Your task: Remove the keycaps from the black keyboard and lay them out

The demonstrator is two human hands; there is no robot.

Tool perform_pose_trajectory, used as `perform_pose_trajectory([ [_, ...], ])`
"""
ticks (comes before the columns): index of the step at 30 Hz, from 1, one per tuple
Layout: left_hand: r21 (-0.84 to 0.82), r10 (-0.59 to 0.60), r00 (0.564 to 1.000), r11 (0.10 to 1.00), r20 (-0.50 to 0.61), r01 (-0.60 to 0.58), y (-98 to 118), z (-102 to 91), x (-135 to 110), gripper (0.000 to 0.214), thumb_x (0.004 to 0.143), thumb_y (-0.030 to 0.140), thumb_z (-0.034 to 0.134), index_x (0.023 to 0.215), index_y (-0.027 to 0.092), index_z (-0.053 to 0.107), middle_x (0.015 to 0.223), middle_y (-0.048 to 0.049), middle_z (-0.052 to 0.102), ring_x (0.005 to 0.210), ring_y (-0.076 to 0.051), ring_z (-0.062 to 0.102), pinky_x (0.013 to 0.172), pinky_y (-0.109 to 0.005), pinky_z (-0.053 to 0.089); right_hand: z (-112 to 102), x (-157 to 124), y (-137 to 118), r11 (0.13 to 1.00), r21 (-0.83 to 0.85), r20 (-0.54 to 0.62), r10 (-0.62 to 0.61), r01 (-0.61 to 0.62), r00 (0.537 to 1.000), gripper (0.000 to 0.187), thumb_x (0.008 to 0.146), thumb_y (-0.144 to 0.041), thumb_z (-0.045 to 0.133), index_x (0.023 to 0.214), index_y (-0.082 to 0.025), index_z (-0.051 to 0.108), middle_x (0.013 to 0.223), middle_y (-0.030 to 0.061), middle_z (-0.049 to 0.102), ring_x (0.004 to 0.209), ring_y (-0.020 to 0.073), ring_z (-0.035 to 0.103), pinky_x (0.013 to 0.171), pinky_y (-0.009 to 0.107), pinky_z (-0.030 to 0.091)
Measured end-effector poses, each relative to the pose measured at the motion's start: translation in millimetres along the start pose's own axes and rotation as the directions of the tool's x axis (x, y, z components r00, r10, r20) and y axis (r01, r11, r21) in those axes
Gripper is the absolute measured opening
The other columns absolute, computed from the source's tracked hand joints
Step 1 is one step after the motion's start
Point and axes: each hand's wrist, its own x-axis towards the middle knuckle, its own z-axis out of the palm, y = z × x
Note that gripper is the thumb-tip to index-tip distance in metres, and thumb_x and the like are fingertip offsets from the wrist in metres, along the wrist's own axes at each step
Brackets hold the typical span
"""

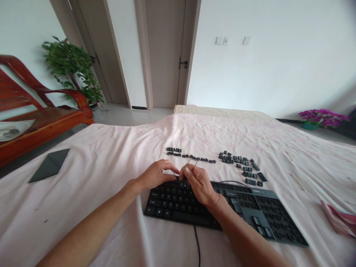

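A black keyboard (183, 217) lies on the bed-like, cloth-covered surface, its number pad and parts of its top rows bare of keycaps. My left hand (157, 173) is at its far edge, thumb and index finger closed around that edge near the top-row keys. Just beside it, my right hand (198, 183) is closed on a wire keycap puller (192, 160), whose thin loops stick up above the fingers. The puller's lower end is over the upper key rows, partly hidden by the hand. Loose black keycaps (205, 160) form a row beyond the keyboard.
More loose keycaps (247, 169) are scattered behind the keyboard's right half. The pink cloth (116, 163) has folds. A dark flat tablet-like object (50, 165) lies left, and a pinkish-red cloth (339, 218) lies right. A cable (197, 243) runs toward me.
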Motion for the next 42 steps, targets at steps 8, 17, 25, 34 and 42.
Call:
perform_pose_trajectory([
  [8, 0.103, 0.111, 0.994, 0.988, 0.002, -0.110, -8.7, 30.5, 1.5, 0.021, 0.074, 0.040, 0.073, 0.076, 0.020, 0.066, 0.079, 0.0011, 0.063, 0.083, -0.017, 0.055, 0.078, -0.027, 0.040, 7.7, -4.3, 7.1, 0.973, -0.155, 0.114, -0.157, 0.174, 0.981, 0.033, 0.098, -0.033, 0.037, 0.079, -0.022, 0.062, 0.073, 0.0022, 0.062, 0.070, 0.0174, 0.058, 0.070, 0.029, 0.046],
  [17, 0.188, 0.132, 0.991, 0.973, 0.014, -0.133, -3.8, 33.7, 3.0, 0.030, 0.085, 0.048, 0.058, 0.076, 0.022, 0.069, 0.080, -0.0007, 0.064, 0.082, -0.017, 0.055, 0.075, -0.027, 0.037, 8.2, -16.6, 13.9, 0.933, -0.178, 0.044, -0.311, 0.314, 0.949, 0.030, 0.098, -0.026, 0.032, 0.077, -0.021, 0.053, 0.069, 0.0030, 0.057, 0.066, 0.0172, 0.054, 0.065, 0.032, 0.043],
  [25, 0.167, 0.032, 0.998, 0.986, -0.047, -0.024, 0.3, 33.2, 4.7, 0.022, 0.084, 0.040, 0.059, 0.079, 0.022, 0.071, 0.082, -0.0005, 0.068, 0.082, -0.017, 0.058, 0.076, -0.026, 0.040, 5.1, -18.5, 10.3, 0.896, -0.261, 0.032, -0.365, 0.360, 0.931, 0.026, 0.096, -0.022, 0.033, 0.085, -0.022, 0.056, 0.075, 0.0053, 0.063, 0.070, 0.0189, 0.057, 0.067, 0.034, 0.044],
  [34, -0.011, -0.137, 0.991, 0.991, -0.010, 0.137, -2.0, 26.1, 17.3, 0.018, 0.070, 0.028, 0.067, 0.085, 0.019, 0.072, 0.079, 0.0009, 0.072, 0.073, -0.016, 0.063, 0.066, -0.022, 0.045, 2.3, -15.7, 15.1, 0.918, -0.226, -0.146, -0.364, 0.327, 0.920, 0.021, 0.094, -0.016, 0.042, 0.093, -0.022, 0.062, 0.085, 0.0048, 0.067, 0.079, 0.0193, 0.061, 0.074, 0.034, 0.046],
  [42, -0.058, -0.152, 0.958, 0.988, -0.244, 0.142, -27.0, 15.3, 72.3, 0.023, 0.078, 0.029, 0.059, 0.096, 0.019, 0.070, 0.092, -0.0032, 0.073, 0.086, -0.017, 0.067, 0.079, -0.024, 0.049, 0.5, -5.2, 23.6, 0.998, 0.064, -0.539, 0.012, 0.026, 0.842, 0.031, 0.097, -0.034, 0.040, 0.085, -0.020, 0.065, 0.085, 0.0042, 0.066, 0.066, 0.0156, 0.056, 0.062, 0.029, 0.046],
])
